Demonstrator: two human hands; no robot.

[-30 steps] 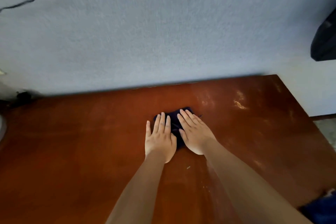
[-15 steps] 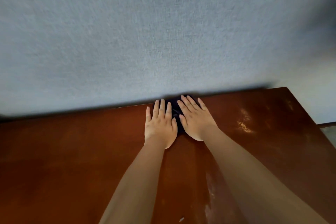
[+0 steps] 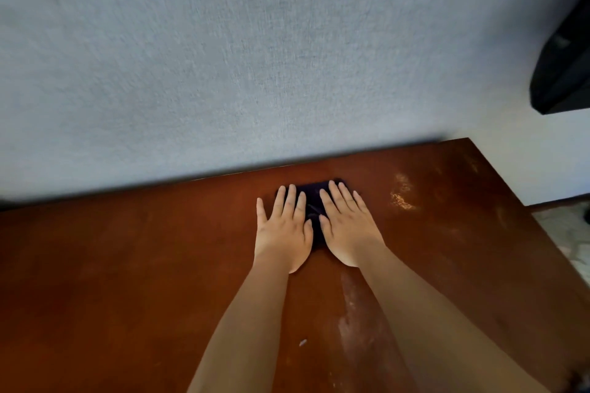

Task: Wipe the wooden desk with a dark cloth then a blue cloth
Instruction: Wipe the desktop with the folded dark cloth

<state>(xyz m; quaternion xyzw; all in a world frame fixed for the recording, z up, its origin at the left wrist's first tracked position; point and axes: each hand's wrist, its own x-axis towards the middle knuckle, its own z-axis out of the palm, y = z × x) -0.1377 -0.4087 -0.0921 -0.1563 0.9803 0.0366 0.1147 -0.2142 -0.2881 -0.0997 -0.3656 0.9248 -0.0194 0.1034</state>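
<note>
Both hands lie flat, palms down, on a dark cloth (image 3: 314, 201) that rests on the wooden desk (image 3: 127, 265); the left hand (image 3: 284, 230) covers the cloth's left part, and the right hand (image 3: 348, 226) covers its right part; the two hands sit side by side, thumbs nearly touching, with a narrow strip of cloth visible between them. The fingers of each hand are straight and slightly spread; they press on the cloth and do not curl round it; the little finger of the left hand extends past the cloth's left edge onto bare wood. The cloth is bunched into a small, compact pad; most of it is hidden under the palms, so its full outline cannot be told. The pad sits near the desk's far edge, just short of the pale textured wall (image 3: 255, 57) that the desk abuts, and right of the desk's middle.

Both forearms extend from the lower edge of the view toward the cloth. A pale dusty streak (image 3: 351, 313) runs along the wood between the forearms; a bright, scuffed patch (image 3: 400, 193) lies to the right of the right hand; a small pale fleck (image 3: 302, 342) lies on the wood near the left forearm. A dark object (image 3: 565, 67), cut off by the right edge, hangs against the wall above the desk's right corner; its identity cannot be told.
</note>
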